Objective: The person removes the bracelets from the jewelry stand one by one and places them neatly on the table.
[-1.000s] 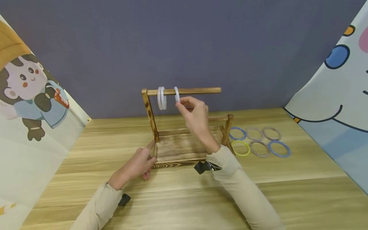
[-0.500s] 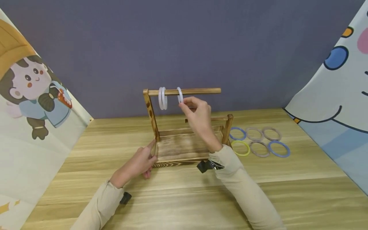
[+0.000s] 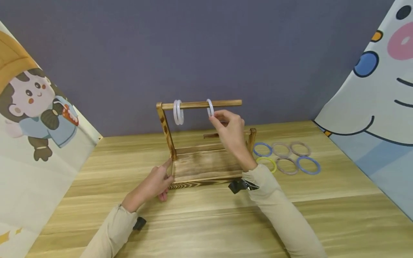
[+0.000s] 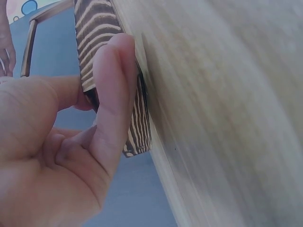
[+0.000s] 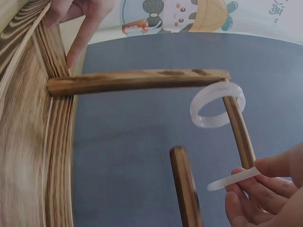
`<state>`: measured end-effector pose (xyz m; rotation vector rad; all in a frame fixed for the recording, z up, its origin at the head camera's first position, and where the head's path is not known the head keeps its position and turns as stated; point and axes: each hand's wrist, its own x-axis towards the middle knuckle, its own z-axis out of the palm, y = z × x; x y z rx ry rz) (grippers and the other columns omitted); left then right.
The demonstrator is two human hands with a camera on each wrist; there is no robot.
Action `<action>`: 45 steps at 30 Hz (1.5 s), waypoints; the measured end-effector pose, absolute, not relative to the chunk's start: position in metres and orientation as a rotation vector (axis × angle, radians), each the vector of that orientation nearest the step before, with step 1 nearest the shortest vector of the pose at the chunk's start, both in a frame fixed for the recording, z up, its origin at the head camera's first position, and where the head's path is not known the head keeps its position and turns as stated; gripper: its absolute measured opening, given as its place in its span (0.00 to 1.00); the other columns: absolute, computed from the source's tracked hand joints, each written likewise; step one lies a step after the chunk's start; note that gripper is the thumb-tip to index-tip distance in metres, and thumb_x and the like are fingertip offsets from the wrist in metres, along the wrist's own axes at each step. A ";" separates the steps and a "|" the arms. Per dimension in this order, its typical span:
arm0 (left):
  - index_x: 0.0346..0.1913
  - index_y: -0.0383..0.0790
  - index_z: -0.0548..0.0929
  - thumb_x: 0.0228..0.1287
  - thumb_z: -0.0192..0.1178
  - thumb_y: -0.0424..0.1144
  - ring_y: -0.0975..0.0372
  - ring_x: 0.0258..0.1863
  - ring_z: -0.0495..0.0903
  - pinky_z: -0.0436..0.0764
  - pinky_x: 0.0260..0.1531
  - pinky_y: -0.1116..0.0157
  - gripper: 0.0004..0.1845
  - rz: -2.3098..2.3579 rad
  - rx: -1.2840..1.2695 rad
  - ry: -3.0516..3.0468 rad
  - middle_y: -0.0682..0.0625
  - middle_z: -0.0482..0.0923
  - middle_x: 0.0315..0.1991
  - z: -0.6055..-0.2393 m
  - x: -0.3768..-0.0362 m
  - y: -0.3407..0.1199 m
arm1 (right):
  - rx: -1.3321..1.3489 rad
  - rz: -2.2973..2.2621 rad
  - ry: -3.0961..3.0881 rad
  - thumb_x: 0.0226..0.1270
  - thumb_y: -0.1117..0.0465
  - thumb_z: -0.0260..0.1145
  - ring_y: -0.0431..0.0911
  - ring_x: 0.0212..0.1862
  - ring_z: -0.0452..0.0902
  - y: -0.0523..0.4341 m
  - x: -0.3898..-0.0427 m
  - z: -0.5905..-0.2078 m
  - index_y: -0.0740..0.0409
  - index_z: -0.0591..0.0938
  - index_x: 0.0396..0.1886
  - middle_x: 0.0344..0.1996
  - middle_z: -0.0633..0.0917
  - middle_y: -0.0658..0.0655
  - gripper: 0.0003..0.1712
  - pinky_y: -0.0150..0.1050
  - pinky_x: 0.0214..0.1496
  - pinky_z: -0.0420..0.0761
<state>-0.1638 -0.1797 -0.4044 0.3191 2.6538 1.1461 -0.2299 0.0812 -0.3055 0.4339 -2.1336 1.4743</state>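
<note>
A dark-grained wooden stand (image 3: pixel 206 166) sits on the table, with a top rod (image 3: pixel 226 104) held up by a left post. Two white rings (image 3: pixel 178 112) hang together near the rod's left end; they also show in the right wrist view (image 5: pixel 218 106). A third white ring (image 3: pixel 210 107) hangs further right on the rod, and my right hand (image 3: pixel 215 116) pinches its lower part between thumb and fingers (image 5: pixel 265 189). My left hand (image 3: pixel 167 179) grips the front left corner of the stand's base (image 4: pixel 94 28), thumb on top.
Several loose rings lie flat on the table right of the stand: blue (image 3: pixel 262 149), yellow (image 3: pixel 267 163), brownish (image 3: pixel 287 166) and another blue (image 3: pixel 308 165). Printed cartoon cloths rise at the left (image 3: pixel 35 107) and right (image 3: pixel 371 107). A grey wall stands behind.
My right hand has slid the pinched white ring to the right along the rod, away from the two hanging rings. The left hand stays on the base corner.
</note>
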 end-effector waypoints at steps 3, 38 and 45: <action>0.79 0.32 0.43 0.70 0.54 0.27 0.58 0.06 0.77 0.82 0.07 0.59 0.42 1.154 0.325 2.656 0.42 0.76 0.14 -0.405 -0.163 -0.181 | 0.430 1.455 -2.129 0.67 0.60 0.70 0.47 0.40 0.87 0.086 -0.231 -0.305 0.63 0.88 0.44 0.38 0.89 0.57 0.11 0.41 0.39 0.89; 0.79 0.32 0.42 0.70 0.54 0.28 0.56 0.07 0.77 0.83 0.08 0.58 0.42 1.169 0.306 2.626 0.42 0.76 0.14 -0.401 -0.165 -0.182 | 0.353 1.314 -2.061 0.65 0.64 0.71 0.50 0.38 0.88 0.144 -0.239 -0.311 0.67 0.87 0.41 0.37 0.90 0.61 0.10 0.21 0.37 0.83; 0.79 0.31 0.42 0.70 0.54 0.28 0.57 0.06 0.77 0.83 0.08 0.59 0.42 1.157 0.297 2.625 0.42 0.76 0.14 -0.403 -0.165 -0.182 | 0.310 1.284 -2.068 0.66 0.65 0.70 0.46 0.35 0.87 0.160 -0.236 -0.314 0.69 0.87 0.41 0.36 0.90 0.61 0.10 0.19 0.34 0.80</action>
